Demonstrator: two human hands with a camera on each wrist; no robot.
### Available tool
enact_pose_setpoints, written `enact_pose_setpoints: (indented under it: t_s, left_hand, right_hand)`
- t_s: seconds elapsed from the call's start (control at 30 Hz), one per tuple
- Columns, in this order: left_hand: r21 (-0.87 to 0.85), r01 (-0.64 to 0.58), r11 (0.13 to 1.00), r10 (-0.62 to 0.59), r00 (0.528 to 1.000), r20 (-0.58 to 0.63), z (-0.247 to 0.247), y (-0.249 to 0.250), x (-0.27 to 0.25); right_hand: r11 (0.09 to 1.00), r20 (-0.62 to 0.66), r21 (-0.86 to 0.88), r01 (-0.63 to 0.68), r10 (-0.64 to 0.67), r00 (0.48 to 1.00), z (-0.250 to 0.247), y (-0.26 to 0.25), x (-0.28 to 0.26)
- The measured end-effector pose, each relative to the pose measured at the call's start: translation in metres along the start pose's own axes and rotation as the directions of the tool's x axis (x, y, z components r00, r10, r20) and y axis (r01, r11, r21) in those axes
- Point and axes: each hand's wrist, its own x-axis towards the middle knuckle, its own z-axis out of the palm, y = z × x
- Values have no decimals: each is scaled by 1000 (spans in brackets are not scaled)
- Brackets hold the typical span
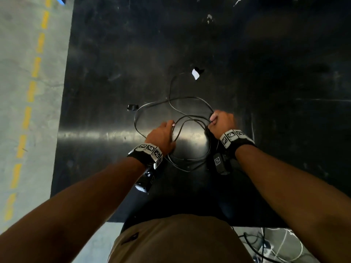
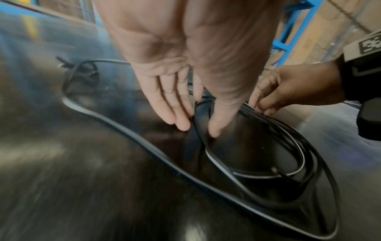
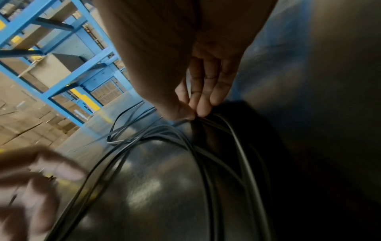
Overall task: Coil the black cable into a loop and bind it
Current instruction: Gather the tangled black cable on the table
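A long black cable (image 1: 188, 98) lies in loose, overlapping loops on the black table (image 1: 114, 63). Its plug (image 1: 133, 107) rests at the left, and a white tag (image 1: 195, 74) sits on the far end. My right hand (image 1: 218, 120) pinches several strands together at the right side of the coil (image 3: 194, 116). My left hand (image 1: 165, 130) reaches into the coil's left side. Its fingers (image 2: 181, 124) are straight, with one strand running between them and the thumb (image 2: 215, 128).
The table's left edge borders a grey floor with a dashed yellow line (image 1: 28, 92). Blue shelving (image 3: 62, 91) with cardboard boxes stands beyond the table. More cables (image 1: 275, 247) lie on the floor at the lower right, by my body.
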Motion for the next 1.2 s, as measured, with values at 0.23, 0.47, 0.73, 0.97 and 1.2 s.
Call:
enact_pose_setpoints:
  t_s: [0.23, 0.47, 0.73, 0.97, 1.2]
  left_hand:
    - [-197, 140, 970, -167, 978, -129, 11, -7, -9]
    - [-255, 179, 950, -224, 961, -163, 16, -8, -13]
    - [-201, 186, 962, -227, 952, -205, 27, -6, -27]
    - [-254, -52, 966, -15, 966, -258, 37, 9, -53]
    - [-692, -100, 715, 84, 995, -56, 19, 47, -71]
  right_hand:
    - [988, -128, 156, -4, 24, 991, -3, 13, -16]
    - [975, -6, 26, 219, -218, 976, 2, 29, -78]
    - [911, 154, -151, 383, -361, 920, 34, 42, -121]
    - [935, 123, -55, 350, -342, 932, 23, 31, -120]
    - [884, -125, 279, 376, -354, 927, -7, 5, -122]
